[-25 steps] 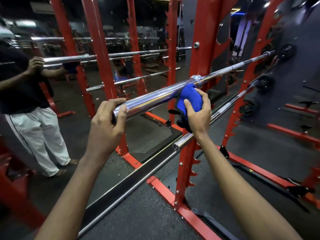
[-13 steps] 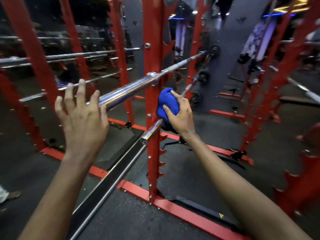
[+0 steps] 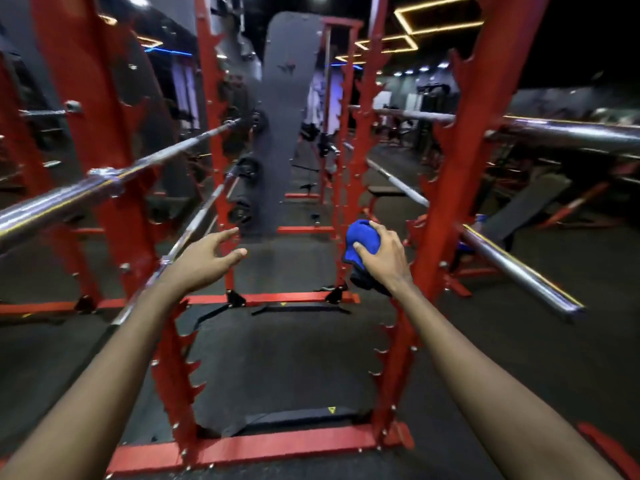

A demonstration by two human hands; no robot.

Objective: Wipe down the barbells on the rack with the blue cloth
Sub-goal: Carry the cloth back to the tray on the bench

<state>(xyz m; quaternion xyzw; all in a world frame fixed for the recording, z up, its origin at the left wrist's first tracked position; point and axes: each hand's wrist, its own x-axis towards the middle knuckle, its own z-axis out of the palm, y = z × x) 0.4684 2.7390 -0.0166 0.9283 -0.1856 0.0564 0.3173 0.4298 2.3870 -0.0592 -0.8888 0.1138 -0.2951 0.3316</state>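
My right hand (image 3: 386, 259) is gripping the bunched blue cloth (image 3: 363, 237), fingers and thumb curled round it. I'm holding it in mid-air just left of the red rack upright (image 3: 450, 174), touching no bar. My left hand (image 3: 204, 261) is reaching forward, fingers apart and relaxed, holding nothing. It's near the lower left barbell (image 3: 207, 209); can't tell if it's touching. The upper left barbell (image 3: 52, 202) is lying across the rack's left side. A right barbell (image 3: 519, 268) is sticking out past the upright, near the cloth. Dark floor (image 3: 294, 358) is showing below.
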